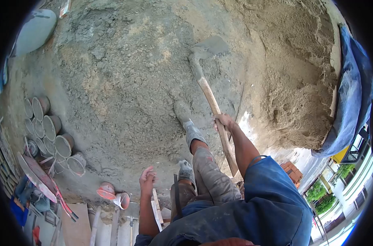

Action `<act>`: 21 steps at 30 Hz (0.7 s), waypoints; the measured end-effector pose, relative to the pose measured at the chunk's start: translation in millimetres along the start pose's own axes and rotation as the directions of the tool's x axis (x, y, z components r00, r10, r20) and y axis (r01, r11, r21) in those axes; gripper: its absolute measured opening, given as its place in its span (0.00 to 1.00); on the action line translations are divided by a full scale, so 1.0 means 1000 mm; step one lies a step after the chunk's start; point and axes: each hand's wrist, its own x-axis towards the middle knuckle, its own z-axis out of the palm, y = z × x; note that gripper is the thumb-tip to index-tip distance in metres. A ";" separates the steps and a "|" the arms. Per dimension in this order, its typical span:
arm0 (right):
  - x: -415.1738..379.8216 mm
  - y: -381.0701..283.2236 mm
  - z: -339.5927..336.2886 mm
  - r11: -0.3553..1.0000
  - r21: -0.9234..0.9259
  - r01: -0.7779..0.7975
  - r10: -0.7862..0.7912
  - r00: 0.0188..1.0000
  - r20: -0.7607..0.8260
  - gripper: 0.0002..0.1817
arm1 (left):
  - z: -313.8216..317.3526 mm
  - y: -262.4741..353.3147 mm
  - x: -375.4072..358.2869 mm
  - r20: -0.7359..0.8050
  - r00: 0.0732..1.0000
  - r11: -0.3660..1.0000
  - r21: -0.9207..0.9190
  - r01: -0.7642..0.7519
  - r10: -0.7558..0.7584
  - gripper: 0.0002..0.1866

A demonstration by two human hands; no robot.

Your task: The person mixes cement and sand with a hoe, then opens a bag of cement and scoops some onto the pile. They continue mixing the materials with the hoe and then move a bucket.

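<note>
My right hand [223, 121] is wrapped round the wooden handle of a shovel [211, 96]. The shovel's grey-coated blade [213, 47] rests on the ground at the upper middle, beside the wet grey mix [129, 82]. The handle's end slants down towards my legs. My left hand [148, 175] is raised to the left of my legs, away from the shovel, with its fingers partly bent and apart and nothing in it. One boot [182, 111] stands at the edge of the mix.
Several buckets [63, 145] cluster at the left, near a wheelbarrow [36, 176]. Two orange-rimmed buckets [106, 190] sit lower down. A sand pile [293, 82] fills the right, bordered by a blue tarp [346, 94]. Red bricks [292, 173] lie beyond my right shoulder.
</note>
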 end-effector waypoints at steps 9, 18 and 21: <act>-0.078 -0.073 -0.043 0.987 -0.091 0.132 -0.135 0.990 -0.030 0.07 | 0.008 0.044 0.004 0.128 0.979 0.984 0.065 -0.166 0.157 0.21; -0.041 -0.007 -0.022 0.901 -0.411 0.135 -0.338 0.814 -0.473 0.15 | -0.029 -0.024 0.032 0.101 0.995 0.940 0.337 -0.059 0.026 0.20; -0.002 0.011 -0.005 0.891 -0.451 -0.043 -0.174 0.887 -0.428 0.15 | -0.019 0.006 0.010 0.080 0.993 0.921 0.375 -0.107 0.083 0.20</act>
